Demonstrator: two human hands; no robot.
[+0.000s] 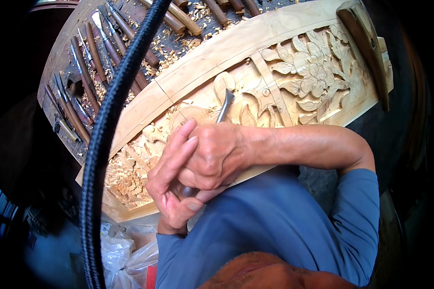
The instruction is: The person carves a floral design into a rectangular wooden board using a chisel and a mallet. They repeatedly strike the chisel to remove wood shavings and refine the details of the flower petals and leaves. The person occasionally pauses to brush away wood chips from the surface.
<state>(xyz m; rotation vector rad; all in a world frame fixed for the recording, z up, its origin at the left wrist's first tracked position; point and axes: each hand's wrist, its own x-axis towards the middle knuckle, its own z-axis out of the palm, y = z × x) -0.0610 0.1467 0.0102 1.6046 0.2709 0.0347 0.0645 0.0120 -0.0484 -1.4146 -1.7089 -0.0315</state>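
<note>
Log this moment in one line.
Right hand: grips chisel | left hand: against right hand | wood panel: partly carved, shavings on it

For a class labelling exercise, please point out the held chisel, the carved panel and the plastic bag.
Chisel (224, 106), head view: on its metal blade.
Panel (236, 45), head view: on its plain upper border.
Bag (123, 257), head view: on its crumpled side.

Panel is lt tan w/ floral ptrn.

this is a woodcarving workshop, as the lined-up chisels, scattered shavings and carved floral panel show.
</note>
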